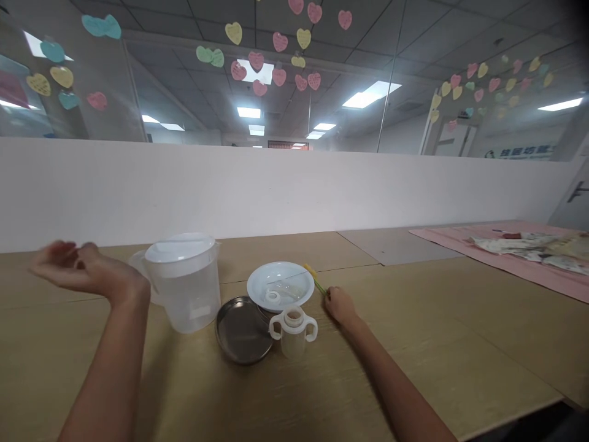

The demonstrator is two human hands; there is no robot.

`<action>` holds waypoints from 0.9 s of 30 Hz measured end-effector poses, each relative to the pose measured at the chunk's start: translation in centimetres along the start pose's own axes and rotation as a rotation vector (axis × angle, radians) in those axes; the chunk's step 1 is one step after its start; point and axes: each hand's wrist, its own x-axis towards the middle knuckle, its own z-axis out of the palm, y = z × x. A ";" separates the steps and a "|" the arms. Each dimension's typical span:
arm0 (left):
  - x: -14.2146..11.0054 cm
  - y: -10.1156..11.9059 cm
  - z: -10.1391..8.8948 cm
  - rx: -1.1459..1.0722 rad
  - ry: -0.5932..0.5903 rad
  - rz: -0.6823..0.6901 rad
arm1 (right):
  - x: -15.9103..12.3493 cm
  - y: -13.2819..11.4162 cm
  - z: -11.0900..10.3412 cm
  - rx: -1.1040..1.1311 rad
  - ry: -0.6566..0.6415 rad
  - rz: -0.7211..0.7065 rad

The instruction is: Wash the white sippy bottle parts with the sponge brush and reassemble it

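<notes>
My right hand (339,304) rests on the wooden table (460,344), fingers closed round a thin green-handled brush with a yellow tip (314,277) that leans over the rim of a white bowl (280,286). A small two-handled baby bottle (293,331) stands upright just left of that hand. A round metal plate (242,334) lies beside it. My left hand (76,265) hovers in the air left of a clear lidded plastic jug (186,282), fingers loosely curled and blurred, holding nothing I can make out.
A white partition wall (294,190) runs along the table's far edge, with glass above carrying heart-shaped paper notes. A pink cloth (506,261) with printed fabric on it lies at the far right. The table's front right edge drops off near my right forearm.
</notes>
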 end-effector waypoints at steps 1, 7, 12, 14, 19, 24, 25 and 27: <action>-0.8 1.8 0.4 -0.093 0.094 0.091 | 0.0 0.0 0.2 -0.008 -0.012 0.005; -11.6 6.3 2.8 0.015 -1.218 0.361 | 0.2 0.4 -0.2 0.028 0.028 0.109; -19.1 2.3 4.3 0.354 -1.842 0.457 | 0.5 0.7 -1.2 0.122 0.119 0.181; -20.4 1.0 4.5 0.395 -1.889 0.461 | 0.6 0.7 -1.3 0.164 0.154 0.190; -21.5 0.1 4.1 0.459 -1.925 0.455 | 0.5 0.2 -1.4 0.255 0.218 0.195; -21.2 0.3 4.1 0.470 -1.875 0.425 | -0.1 -0.7 -1.9 0.313 0.266 0.175; -20.9 0.4 4.2 0.463 -1.855 0.414 | -0.2 -0.9 -2.0 0.330 0.286 0.159; -20.2 0.4 4.4 0.432 -1.807 0.380 | -0.7 -1.4 -2.1 0.365 0.327 0.107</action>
